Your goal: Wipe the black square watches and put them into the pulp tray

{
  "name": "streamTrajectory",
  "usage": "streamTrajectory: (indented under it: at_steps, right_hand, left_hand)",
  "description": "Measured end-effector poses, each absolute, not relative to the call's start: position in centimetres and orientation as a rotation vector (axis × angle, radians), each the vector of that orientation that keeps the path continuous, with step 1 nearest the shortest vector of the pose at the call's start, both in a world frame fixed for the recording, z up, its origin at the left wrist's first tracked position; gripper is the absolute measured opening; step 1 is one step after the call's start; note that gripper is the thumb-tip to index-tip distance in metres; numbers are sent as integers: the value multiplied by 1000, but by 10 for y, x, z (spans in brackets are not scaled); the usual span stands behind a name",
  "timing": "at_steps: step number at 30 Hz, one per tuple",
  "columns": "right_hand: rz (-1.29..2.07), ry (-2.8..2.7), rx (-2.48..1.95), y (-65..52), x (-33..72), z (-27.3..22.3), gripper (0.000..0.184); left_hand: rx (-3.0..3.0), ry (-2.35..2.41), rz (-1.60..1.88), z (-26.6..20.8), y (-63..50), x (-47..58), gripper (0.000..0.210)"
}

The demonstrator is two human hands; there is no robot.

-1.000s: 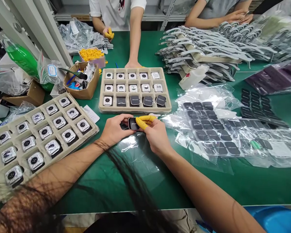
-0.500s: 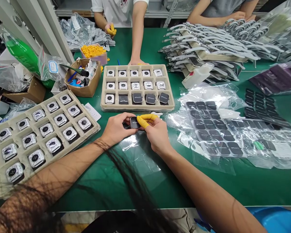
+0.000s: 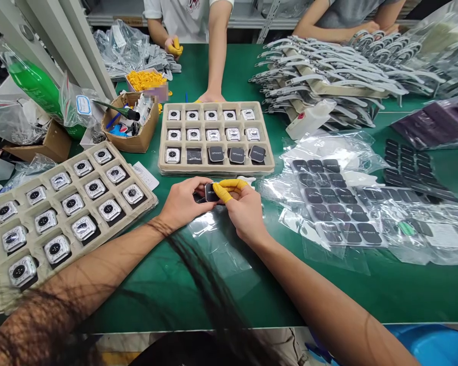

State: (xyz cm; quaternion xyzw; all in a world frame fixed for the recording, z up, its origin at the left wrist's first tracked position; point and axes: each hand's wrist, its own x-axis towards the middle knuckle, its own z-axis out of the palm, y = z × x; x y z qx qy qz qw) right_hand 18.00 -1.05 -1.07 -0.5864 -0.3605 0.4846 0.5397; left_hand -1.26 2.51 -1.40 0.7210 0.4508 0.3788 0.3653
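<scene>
A smartwatch body (image 3: 209, 193) with a black, lettered face is held up over the table, face toward me. My left hand (image 3: 185, 202) is closed around its left side. My right hand (image 3: 244, 206), with yellow finger cots on its thumb and fingertips, pinches the right side, the thumb lying across the black face. Just beyond my hands stands a beige tray (image 3: 162, 157) of watch bodies, most showing their silver backs. Three in its front row show black faces, and one front compartment has only a dark lining. A clear plastic sheet (image 3: 217, 239) lies below my hands.
A second watch tray (image 3: 70, 223) lies left. Sheets of black square films (image 3: 330, 198) and clear plastic lie right. Grey watch straps (image 3: 316, 81) are heaped at the back right. A cardboard box (image 3: 139, 134) stands back left. A co-worker's hand (image 3: 212, 96) is behind the middle tray.
My right thumb has slid slightly left over the watch's black face. The co-worker's hand behind the tray has shifted a little to the left. The trays stay put.
</scene>
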Motion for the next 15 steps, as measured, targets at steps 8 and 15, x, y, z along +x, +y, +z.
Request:
streamTrajectory:
  at_steps: [8,15]
  right_hand:
    - [1298,-1012,-1423,1,186,-2,60]
    - [1274,-1079,-1377,-4,191,5,55]
  left_hand:
    - [1814,1066,908,-13,29,-17,52]
    - [1741,993,894,-14,29,-15,58]
